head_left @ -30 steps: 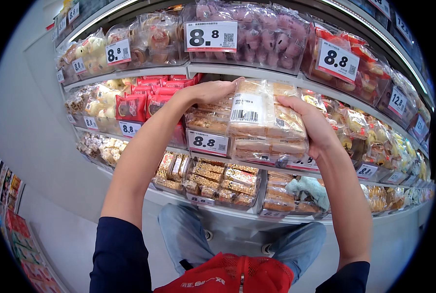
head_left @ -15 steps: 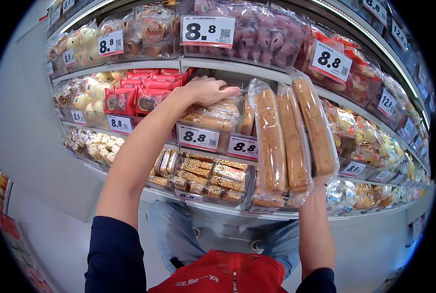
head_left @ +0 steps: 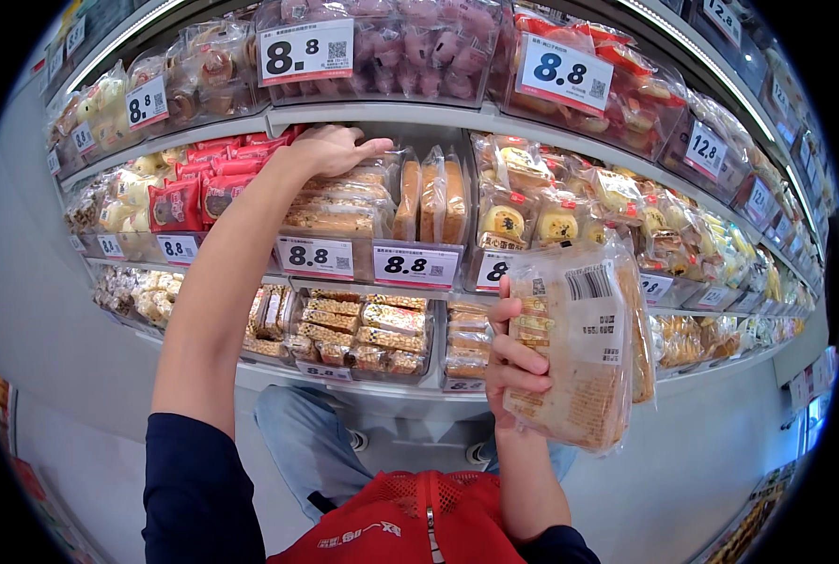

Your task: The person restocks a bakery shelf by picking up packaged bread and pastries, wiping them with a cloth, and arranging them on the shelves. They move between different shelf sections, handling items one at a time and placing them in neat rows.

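Tiered shelves (head_left: 372,120) carry bagged pastries (head_left: 344,211) (probably sliced cakes).

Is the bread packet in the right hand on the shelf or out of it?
Out. The right hand holds the bread packet in the air, in front of the shelves and apart from them.

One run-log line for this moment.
left hand: on stacked bread packs, middle shelf | right hand: holding clear bread bag, off shelf

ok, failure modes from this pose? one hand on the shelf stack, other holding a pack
Right hand holds the clear bread pack by one edge only, off the shelf; it could slip or sag. Left hand presses on the stacked packs at full reach; a nudge may topple the upright packs beside them.
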Motion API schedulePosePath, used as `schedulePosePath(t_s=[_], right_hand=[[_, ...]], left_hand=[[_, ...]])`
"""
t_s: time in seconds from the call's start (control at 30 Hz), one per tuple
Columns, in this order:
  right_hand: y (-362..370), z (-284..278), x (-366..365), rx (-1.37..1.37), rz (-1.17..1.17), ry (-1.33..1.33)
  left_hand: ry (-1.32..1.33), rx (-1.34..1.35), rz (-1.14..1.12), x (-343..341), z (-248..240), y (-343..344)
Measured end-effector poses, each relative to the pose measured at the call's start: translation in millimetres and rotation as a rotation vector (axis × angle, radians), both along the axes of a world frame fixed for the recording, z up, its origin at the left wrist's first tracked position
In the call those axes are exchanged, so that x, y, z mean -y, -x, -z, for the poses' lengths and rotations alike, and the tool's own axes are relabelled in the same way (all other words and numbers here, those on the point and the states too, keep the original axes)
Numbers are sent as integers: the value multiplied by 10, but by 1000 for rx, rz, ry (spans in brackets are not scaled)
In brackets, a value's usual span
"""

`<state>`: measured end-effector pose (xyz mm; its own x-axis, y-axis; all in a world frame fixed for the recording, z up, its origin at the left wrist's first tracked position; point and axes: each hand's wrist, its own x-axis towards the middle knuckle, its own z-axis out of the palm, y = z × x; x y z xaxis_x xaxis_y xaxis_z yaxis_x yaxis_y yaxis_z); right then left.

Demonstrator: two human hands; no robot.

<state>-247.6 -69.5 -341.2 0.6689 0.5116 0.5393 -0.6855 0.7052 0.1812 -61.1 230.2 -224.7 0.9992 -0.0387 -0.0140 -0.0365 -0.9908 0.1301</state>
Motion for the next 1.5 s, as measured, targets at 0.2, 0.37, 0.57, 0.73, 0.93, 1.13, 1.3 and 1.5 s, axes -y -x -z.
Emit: schedulePosePath(t_s=[0.2,0.37,0.57,0.73,0.93,1.13,1.3,1.5], right_hand=[[33,105,75,-45,83,143],[92,378,74,-83,326,383],[300,550,70,-256,453,691],[313,741,159,-304,441,638],[366,850,210,-340,353,682],[342,868,381,-381,375,568],[350,741,842,-476,626,881],[561,99,919,-73,886,1355]], left_hand=[[77,289,189,-3,41,467],[596,435,338,676,171,1860],[1252,-149,387,1142,825,2624],[1726,-299,101,1189,1015,2723],[1494,-153,143,1340,1125,2812],[1835,-306,-23,1221,1354,2851],[1849,-188,-86,1140,1480,2929],[1723,52,-174,1243,1488,3003]])
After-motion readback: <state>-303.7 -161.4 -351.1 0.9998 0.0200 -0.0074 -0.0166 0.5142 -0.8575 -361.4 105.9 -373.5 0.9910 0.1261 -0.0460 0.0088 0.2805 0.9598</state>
